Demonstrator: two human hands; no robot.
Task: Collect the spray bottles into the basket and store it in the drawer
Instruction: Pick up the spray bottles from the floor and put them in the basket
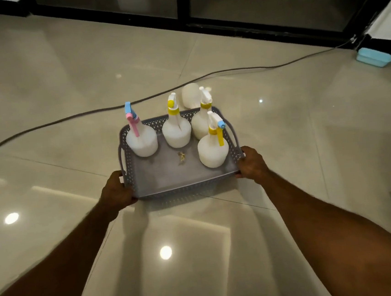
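Hands (116,192) (252,162) grip perforated grey plastic basket (184,187) holding four rounded white bottles (176,131).

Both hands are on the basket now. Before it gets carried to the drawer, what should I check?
1. Left hand grips the basket near corner: ok.
2. Right hand grips the other near corner: ok.
3. Four spray bottles stand upright inside, e.g. the pink-trigger one: ok.
4. All bottles collected: not ok, a white bottle lies on the floor behind the basket.
5. Cable across the floor beyond: trip risk, not ok.
6. Drawer open: cannot tell, out of view.
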